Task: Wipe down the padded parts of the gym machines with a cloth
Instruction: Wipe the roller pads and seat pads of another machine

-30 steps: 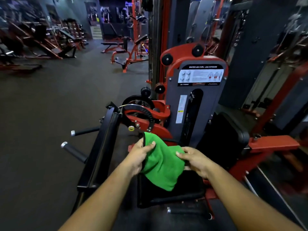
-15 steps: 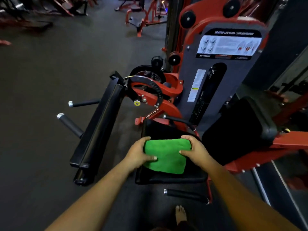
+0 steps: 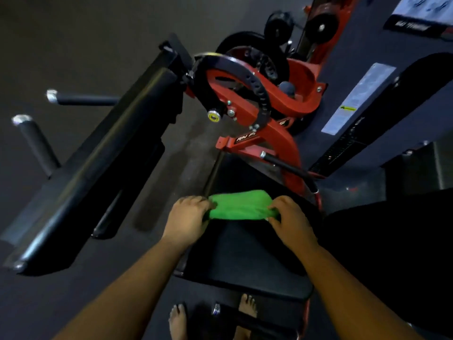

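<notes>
Green cloth (image 3: pixel 240 205) stretched across the far part of the black padded seat (image 3: pixel 245 253), touching it. Left hand (image 3: pixel 187 218) gripping the cloth's left end with curled fingers; right hand (image 3: pixel 291 220) gripping its right end likewise. Beyond, red machine frame (image 3: pixel 277 141); to the left, long black leg pad (image 3: pixel 98 165). Below, bare feet (image 3: pixel 177 320).

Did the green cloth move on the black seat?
Yes. The green cloth, bunched between left hand and right hand, now sits farther up the seat pad, toward its far edge.
</notes>
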The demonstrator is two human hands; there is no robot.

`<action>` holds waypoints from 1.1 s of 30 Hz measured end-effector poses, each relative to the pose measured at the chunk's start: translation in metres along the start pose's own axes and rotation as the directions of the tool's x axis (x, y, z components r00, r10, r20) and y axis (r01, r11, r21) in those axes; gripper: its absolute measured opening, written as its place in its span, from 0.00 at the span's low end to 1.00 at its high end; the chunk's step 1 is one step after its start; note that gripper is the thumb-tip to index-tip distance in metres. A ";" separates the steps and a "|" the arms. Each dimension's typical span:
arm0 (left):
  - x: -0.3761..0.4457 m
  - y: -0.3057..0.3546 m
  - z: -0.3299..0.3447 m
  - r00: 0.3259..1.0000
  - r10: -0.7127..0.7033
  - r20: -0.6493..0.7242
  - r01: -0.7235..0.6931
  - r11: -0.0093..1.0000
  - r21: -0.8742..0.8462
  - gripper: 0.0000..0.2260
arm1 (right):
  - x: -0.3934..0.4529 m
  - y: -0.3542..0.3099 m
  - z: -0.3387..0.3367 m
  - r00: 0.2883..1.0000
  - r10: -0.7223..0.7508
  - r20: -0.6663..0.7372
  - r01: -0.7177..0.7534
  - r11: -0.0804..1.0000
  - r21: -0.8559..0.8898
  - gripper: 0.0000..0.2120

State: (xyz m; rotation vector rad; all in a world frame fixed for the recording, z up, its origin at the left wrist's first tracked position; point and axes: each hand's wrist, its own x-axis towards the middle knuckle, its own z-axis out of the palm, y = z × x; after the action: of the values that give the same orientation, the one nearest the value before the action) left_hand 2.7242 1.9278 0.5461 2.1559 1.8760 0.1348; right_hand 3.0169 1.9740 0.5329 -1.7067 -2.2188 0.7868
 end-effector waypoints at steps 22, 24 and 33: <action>-0.076 -0.062 0.214 0.932 -0.363 0.016 0.335 0.840 -0.426 0.34 | 0.009 -0.014 0.254 0.994 0.071 0.077 -0.039 0.936 -0.350 0.44; -0.075 -0.063 0.215 0.934 -0.354 0.049 0.344 0.851 -0.396 0.35 | 0.016 -0.018 0.255 0.998 0.024 0.063 0.002 0.928 -0.372 0.39; -0.076 -0.065 0.217 0.931 -0.355 0.085 0.360 0.854 -0.375 0.36 | 0.106 -0.006 0.233 0.934 -0.328 0.141 0.357 0.833 -0.424 0.34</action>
State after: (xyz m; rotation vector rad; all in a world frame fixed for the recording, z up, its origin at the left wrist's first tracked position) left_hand 2.7054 1.8289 0.3296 1.5199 2.0074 0.3766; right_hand 2.8668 2.0100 0.3289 -1.3795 -2.8025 0.2577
